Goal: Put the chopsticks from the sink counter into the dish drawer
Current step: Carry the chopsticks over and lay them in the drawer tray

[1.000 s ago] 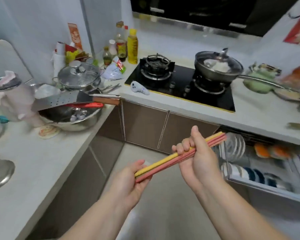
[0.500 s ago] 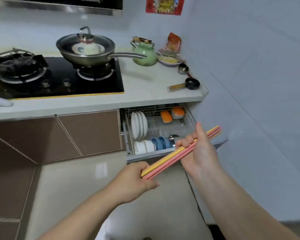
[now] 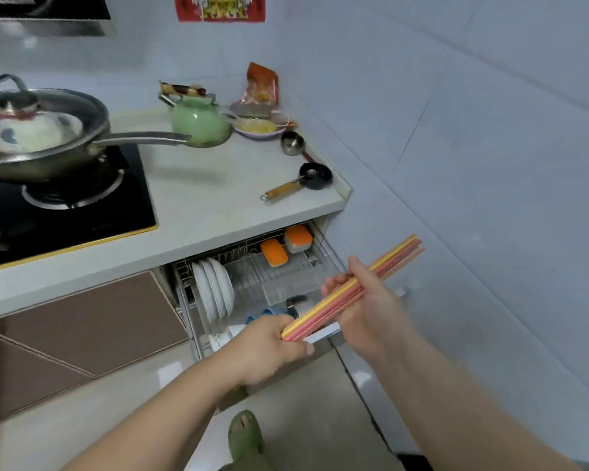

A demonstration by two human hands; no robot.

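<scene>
Both-handed, slender glossy chopsticks (image 3: 349, 289).

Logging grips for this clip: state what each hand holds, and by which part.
Both hold the bundle of chopsticks: the left hand closed round its near end, the right hand gripping its middle, far ends free.

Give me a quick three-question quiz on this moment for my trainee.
1. True or false: the dish drawer under the counter is closed.
2. Which hands have a grip on the bundle of chopsticks? A) left only B) right only C) both
3. Fill in: the white plates in the drawer stand on ____.

Key:
1. False; it is pulled open.
2. C; the left hand holds the near end, the right hand the middle.
3. Edge, at the drawer's left side.
</scene>
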